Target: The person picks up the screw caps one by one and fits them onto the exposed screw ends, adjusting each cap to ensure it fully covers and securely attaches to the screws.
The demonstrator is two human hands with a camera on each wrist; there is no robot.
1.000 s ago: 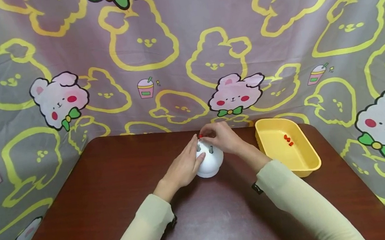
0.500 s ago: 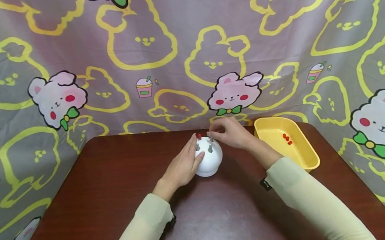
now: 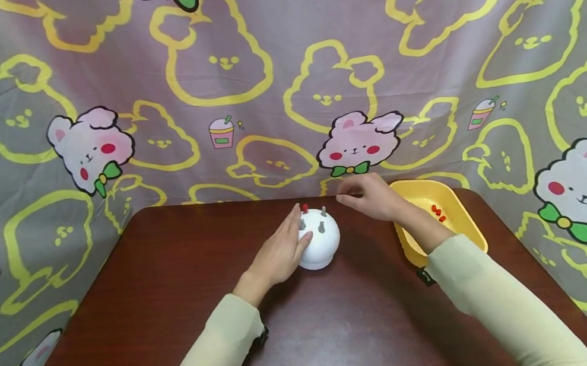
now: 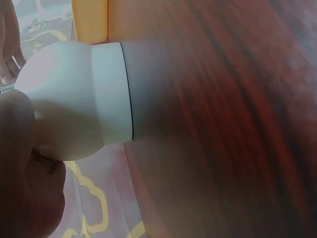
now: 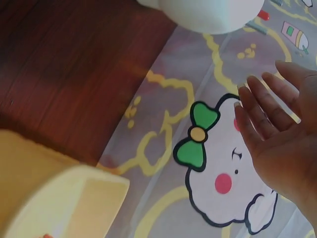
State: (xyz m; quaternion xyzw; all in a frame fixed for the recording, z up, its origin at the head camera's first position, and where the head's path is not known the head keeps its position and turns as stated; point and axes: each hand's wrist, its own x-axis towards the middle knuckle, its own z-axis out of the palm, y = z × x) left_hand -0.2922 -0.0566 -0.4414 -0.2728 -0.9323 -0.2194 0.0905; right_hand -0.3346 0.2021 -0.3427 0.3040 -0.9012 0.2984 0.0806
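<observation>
A white dome-shaped object (image 3: pixel 320 247) with several short grey pegs (image 3: pixel 321 227) on top stands near the back of the table. One small red piece (image 3: pixel 304 208) sits up at its back, on the far side of the pegs. My left hand (image 3: pixel 278 253) rests against the dome's left side, fingers extended. To the right of the dome, in the air, is my right hand (image 3: pixel 372 197); its fingers are loosely bent, and in the right wrist view the palm (image 5: pixel 285 144) holds nothing. The left wrist view shows the dome's flared base (image 4: pixel 113 94) on the tabletop.
A yellow tray (image 3: pixel 460 231) stands at the back right, partly behind my right forearm, with several small red pieces (image 3: pixel 438 212) lying in it. The dark wooden table (image 3: pixel 176 291) ends at a patterned cloth (image 3: pixel 254 62) hanging behind and at both sides.
My right hand has moved from the red piece at the dome's top off to the right, toward the tray. The red piece stays on the dome. The left hand keeps its place.
</observation>
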